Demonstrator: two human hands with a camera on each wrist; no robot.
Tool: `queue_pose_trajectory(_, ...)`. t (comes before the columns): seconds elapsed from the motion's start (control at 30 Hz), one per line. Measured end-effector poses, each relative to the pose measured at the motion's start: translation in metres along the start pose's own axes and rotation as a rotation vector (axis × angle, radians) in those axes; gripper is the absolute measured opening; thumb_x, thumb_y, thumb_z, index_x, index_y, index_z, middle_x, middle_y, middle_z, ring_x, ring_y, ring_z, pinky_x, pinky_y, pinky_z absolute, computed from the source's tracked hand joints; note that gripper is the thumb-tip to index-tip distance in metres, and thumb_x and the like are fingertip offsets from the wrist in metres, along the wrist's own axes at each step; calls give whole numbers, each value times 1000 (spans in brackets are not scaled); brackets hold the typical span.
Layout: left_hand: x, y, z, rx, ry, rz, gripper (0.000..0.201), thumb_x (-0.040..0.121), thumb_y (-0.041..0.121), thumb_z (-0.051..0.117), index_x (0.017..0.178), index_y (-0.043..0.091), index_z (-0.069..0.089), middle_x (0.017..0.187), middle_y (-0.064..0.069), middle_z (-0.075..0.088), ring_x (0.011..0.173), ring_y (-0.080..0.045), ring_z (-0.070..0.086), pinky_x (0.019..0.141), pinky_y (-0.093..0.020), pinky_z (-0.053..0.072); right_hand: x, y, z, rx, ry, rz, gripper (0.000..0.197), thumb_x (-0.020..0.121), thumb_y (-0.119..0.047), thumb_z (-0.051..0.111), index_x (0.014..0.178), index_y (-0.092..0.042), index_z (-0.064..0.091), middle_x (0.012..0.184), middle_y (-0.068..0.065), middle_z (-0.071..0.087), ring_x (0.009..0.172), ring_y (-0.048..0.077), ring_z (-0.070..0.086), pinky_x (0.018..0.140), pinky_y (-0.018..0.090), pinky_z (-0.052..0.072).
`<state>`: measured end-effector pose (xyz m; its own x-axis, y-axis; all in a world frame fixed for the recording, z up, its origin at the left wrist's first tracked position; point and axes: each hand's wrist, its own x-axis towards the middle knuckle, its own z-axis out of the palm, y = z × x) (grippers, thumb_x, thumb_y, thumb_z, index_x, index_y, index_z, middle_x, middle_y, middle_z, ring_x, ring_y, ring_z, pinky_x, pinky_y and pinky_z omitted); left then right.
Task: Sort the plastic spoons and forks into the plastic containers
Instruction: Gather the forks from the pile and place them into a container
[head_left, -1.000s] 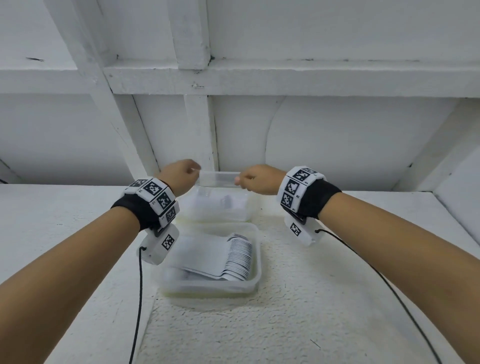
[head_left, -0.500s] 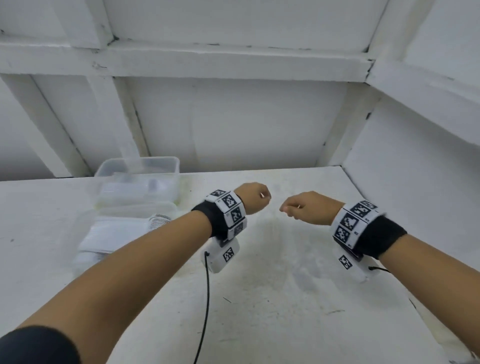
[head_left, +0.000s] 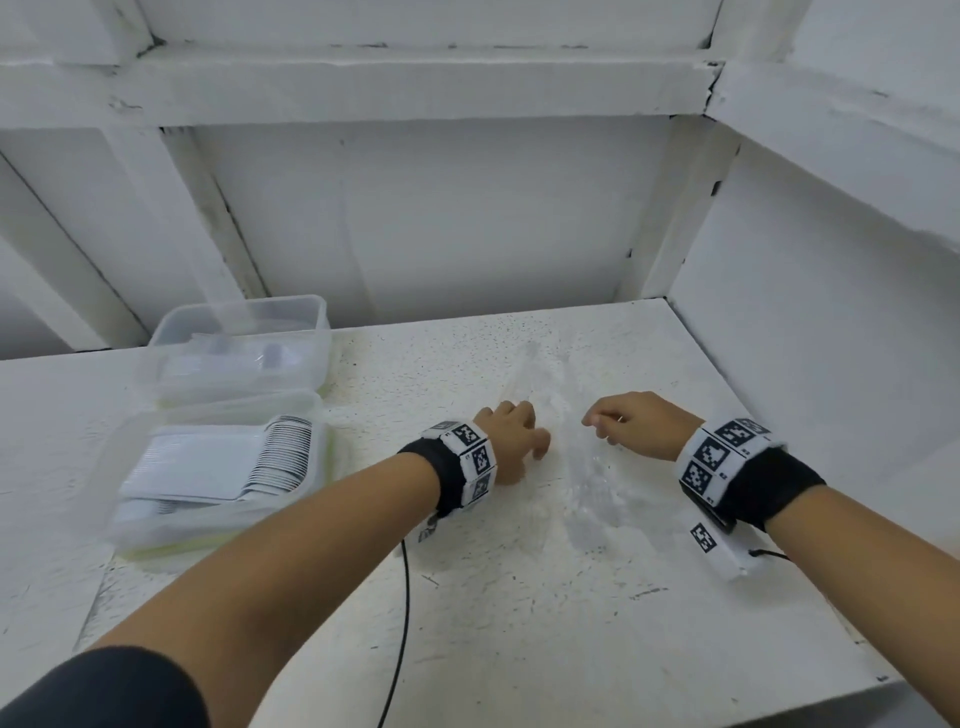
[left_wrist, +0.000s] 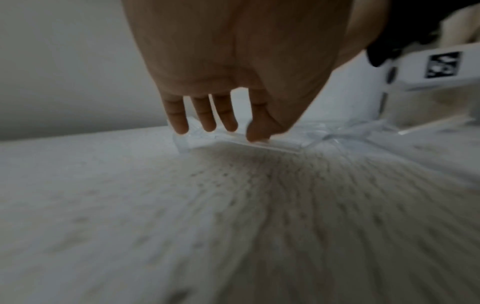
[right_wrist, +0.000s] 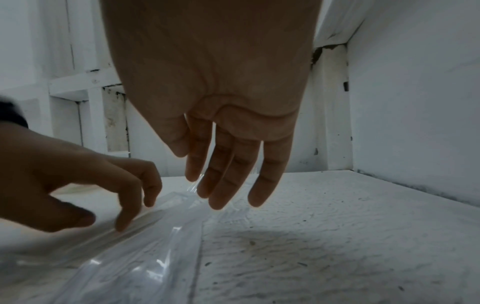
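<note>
A clear plastic lid (head_left: 587, 478) lies flat on the white table between my hands. My left hand (head_left: 514, 436) hangs over its left edge, and in the left wrist view its fingertips (left_wrist: 255, 137) touch the lid's rim (left_wrist: 275, 147). My right hand (head_left: 628, 423) hovers over the lid's right side with its fingers (right_wrist: 223, 197) relaxed, straight and empty. At the left stand two clear containers. The near container (head_left: 171, 540) holds a stacked row of white cutlery (head_left: 280, 457). The far container (head_left: 311, 306) holds pale pieces that I cannot make out.
White walls close the table (head_left: 519, 623) in at the back and the right. The table's front edge runs at the lower right. A black cable (head_left: 402, 623) hangs from my left wrist.
Both hands carried the clear lid from over the far container to the right and down onto the table. My view swung right, so the containers now sit at the left.
</note>
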<state>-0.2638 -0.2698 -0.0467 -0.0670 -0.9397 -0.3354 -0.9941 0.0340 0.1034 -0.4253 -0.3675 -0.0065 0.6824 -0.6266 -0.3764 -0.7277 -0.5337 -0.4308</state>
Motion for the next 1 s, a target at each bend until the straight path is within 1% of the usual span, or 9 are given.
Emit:
queue_pose_trajectory(0.17,-17,-13,-1,196,-21,87,23,92,25,50,113,20,57,125,-4,45,118,-25,40,92,-35,33,7,-16,4,-34,-21,-44,30,98,-21,40,117,-12,61,101,1,60,92,13,54,85,24,42)
queue_pose_trajectory(0.3,-23,-19,3,244,-44,128,47,94,18,46,139,28,34,142,-3,33,126,-23,37,98,-36,34,13,-30,9,-79,-39,-66,30,98,-22,40,118,-13,61,115,5,62,101,18,56,89,26,42)
queue_pose_trajectory(0.37,-20,-18,4,288,-52,148,53,94,13,44,144,27,29,148,-3,28,131,-22,34,100,-36,35,16,-35,11,-82,-40,-71,30,98,-21,40,118,-13,61,116,6,63,106,20,57,89,26,41)
queue_pose_trajectory(0.6,-23,-13,1,394,-39,152,27,96,16,44,122,15,49,117,-5,53,111,-25,45,91,-35,35,17,-35,16,-70,-22,-83,30,98,-20,41,118,-12,61,115,5,63,95,14,54,85,23,40)
queue_pose_trajectory(0.7,-36,-17,1,255,-96,155,29,97,18,42,124,14,52,119,-6,53,112,-25,47,91,-34,36,14,-31,17,-133,-38,-97,29,98,-20,42,119,-13,61,117,5,63,105,18,57,89,26,43)
queue_pose_trajectory(0.77,-49,-19,-1,56,-92,121,29,96,16,42,123,11,53,120,-8,51,107,-26,51,83,-31,39,13,-31,19,-207,-48,-126,29,97,-20,42,119,-14,61,118,4,63,105,19,57,90,27,44)
queue_pose_trajectory(0.87,-73,-28,-2,-145,17,103,24,94,19,48,114,13,60,117,-7,48,100,-24,51,82,-28,40,14,-41,26,-326,-65,-142,26,98,-23,40,109,-13,62,108,5,64,93,19,57,80,28,44)
queue_pose_trajectory(0.93,-85,-34,-1,-126,122,106,23,93,26,52,111,19,65,110,-6,48,99,-21,46,83,-28,39,20,-50,34,-406,-50,-106,30,99,-32,37,93,-10,58,92,6,60,80,18,52,71,28,42)
queue_pose_trajectory(1.0,-93,-34,-2,-90,89,69,25,94,31,49,113,24,63,105,-2,51,98,-18,47,80,-26,37,27,-58,42,-491,-53,-62,35,98,-38,35,97,-9,55,91,5,56,79,20,52,69,29,42)
